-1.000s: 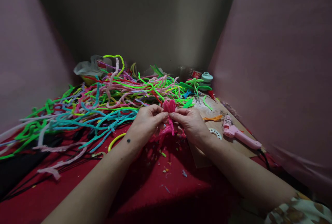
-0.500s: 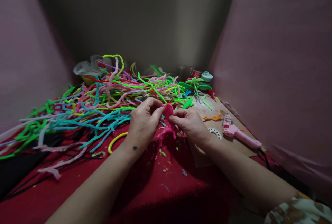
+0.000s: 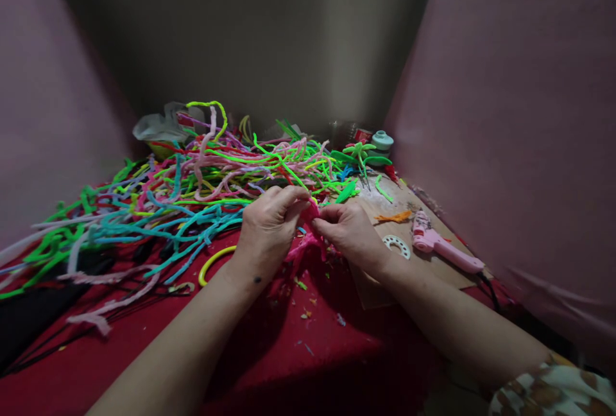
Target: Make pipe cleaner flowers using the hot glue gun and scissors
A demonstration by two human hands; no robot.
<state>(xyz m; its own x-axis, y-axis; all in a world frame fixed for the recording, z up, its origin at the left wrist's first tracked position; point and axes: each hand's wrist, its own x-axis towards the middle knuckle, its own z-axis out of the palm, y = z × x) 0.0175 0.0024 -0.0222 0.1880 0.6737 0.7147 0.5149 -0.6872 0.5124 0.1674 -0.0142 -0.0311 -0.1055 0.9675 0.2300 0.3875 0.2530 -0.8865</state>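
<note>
Between my two hands is a hot-pink pipe cleaner piece point(image 3: 312, 212), bent into a small shape. My left hand point(image 3: 270, 226) pinches it from the left with thumb and forefinger, the fingers partly covering it. From the right, my right hand point(image 3: 350, 234) grips its edge between thumb and fingertips. Below them, more pink fuzzy strands point(image 3: 308, 246) hang or lie over the red cloth; whether they join the held piece I cannot tell. A large heap of coloured pipe cleaners point(image 3: 231, 169) lies just beyond my hands.
A pink glue gun point(image 3: 445, 244) lies on a brown board point(image 3: 373, 297) at the right, near a white ring with holes point(image 3: 396, 247). Behind stand a green pipe-cleaner flower point(image 3: 359, 150) and a pale blue bottle point(image 3: 382, 140). A yellow ring point(image 3: 208, 268) rests by my left wrist.
My left hand has turned slightly, its fingers closing farther over the top of the pink piece. Less of that piece shows now. The right hand keeps its pinch.
</note>
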